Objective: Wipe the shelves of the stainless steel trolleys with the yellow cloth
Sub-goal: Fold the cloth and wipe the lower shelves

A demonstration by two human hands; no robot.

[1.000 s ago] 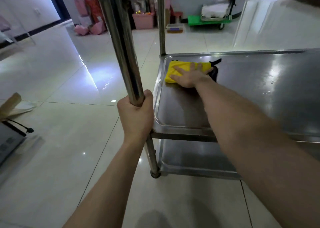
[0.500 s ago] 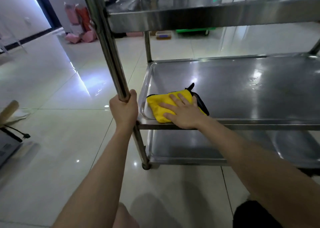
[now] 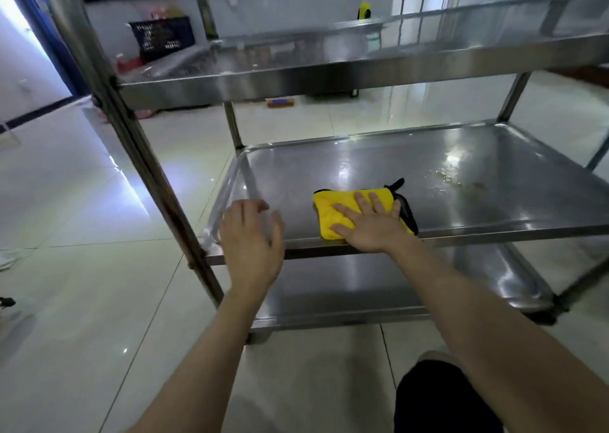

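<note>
The left grip [image 3: 252, 238] has released the post [image 3: 131, 142] and hovers wide at 9 o'clock from the right grip [image 3: 369, 225], which is spread flat on the yellow cloth [image 3: 333, 211], probably readying another stroke.

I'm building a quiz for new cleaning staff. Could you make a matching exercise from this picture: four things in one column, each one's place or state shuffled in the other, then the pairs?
1. yellow folded cloth
2. left hand
3. dark blue slatted plastic crate
4. wet smears

A. in the background, beyond the stainless steel trolley
B. open, holding nothing, by the front left corner of the steel middle shelf
C. right part of the middle shelf
D. near the middle shelf's front edge, under the flat right hand

Pairs: 1-D, 2-B, 3-A, 4-C
</note>
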